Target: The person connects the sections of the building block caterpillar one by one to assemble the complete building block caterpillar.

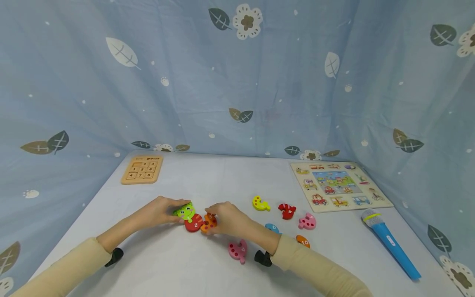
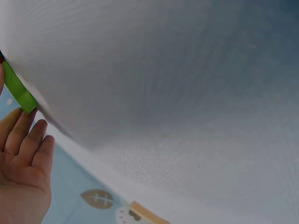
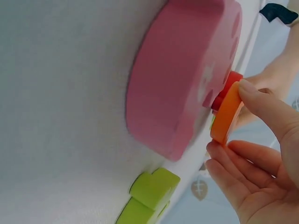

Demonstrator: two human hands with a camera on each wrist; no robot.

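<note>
A pink piece (image 1: 237,251) lies nearest, dotted, its pale mark too unclear to read; just beyond, partly behind the right sleeve (image 1: 315,264), an orange piece marked 10 (image 1: 303,241). The right hand (image 1: 231,220) pinches a dotted orange piece (image 1: 210,223) against a red piece (image 1: 193,223) that reads 2; the left hand (image 1: 160,212) grips the green head (image 1: 185,212), which touches the red piece's other side. To the right lie a blue piece (image 1: 272,228), a second pink (image 1: 307,222), a red (image 1: 287,211) and a yellow (image 1: 261,203), while a blue microphone (image 1: 393,243) slants along the table's right. Farther off, the wooden number board (image 1: 142,169) shows 2, 3, 1, 5, 6, 4, 7, 8 under a title too small to read, opposite a picture board (image 1: 339,185). The white table (image 1: 222,177) ends at a blue curtain (image 1: 208,90) printed with leaves and flowers.
</note>
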